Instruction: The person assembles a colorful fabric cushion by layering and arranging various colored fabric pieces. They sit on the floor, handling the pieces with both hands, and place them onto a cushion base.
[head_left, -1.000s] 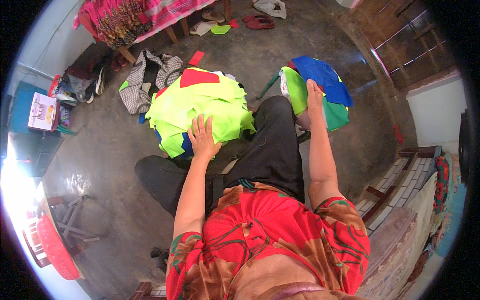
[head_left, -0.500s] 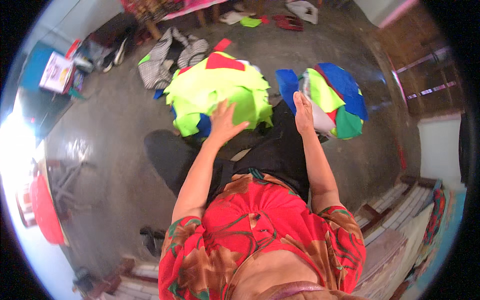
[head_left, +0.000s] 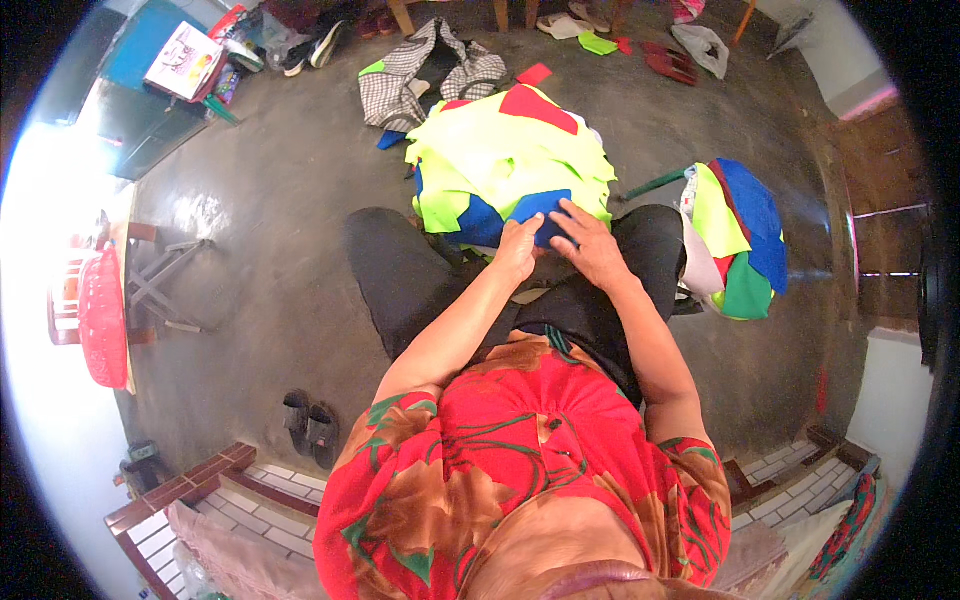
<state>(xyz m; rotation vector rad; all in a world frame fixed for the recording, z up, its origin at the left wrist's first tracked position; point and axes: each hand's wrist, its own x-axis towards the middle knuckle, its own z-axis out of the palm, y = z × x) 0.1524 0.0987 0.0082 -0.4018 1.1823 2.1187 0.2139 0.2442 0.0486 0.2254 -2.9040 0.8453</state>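
Note:
A blue cloth piece (head_left: 541, 204) lies at the near side of a large heap of neon yellow cloth pieces (head_left: 500, 150). My left hand (head_left: 517, 250) pinches its near edge, thumb on top. Fingers spread, my right hand (head_left: 597, 250) rests against the right part of the same piece. Another blue patch (head_left: 480, 222) shows low on the heap, and a red piece (head_left: 540, 108) lies on top. To the right stands a smaller bundle (head_left: 722, 212) of yellow, blue, red and green cloth, beside my right knee.
A checked cloth (head_left: 400, 75) lies behind the heap, with a small red scrap (head_left: 534, 74) near it. Shoes (head_left: 315, 50) and sandals (head_left: 308, 425) are on the floor. At the left stand a red plastic chair (head_left: 103, 320) and a folding metal stand (head_left: 165, 285).
The blue piece has gone from beside the right bundle to the front of the yellow heap. My left hand has come off the heap's yellow cloth onto it. The view has shifted.

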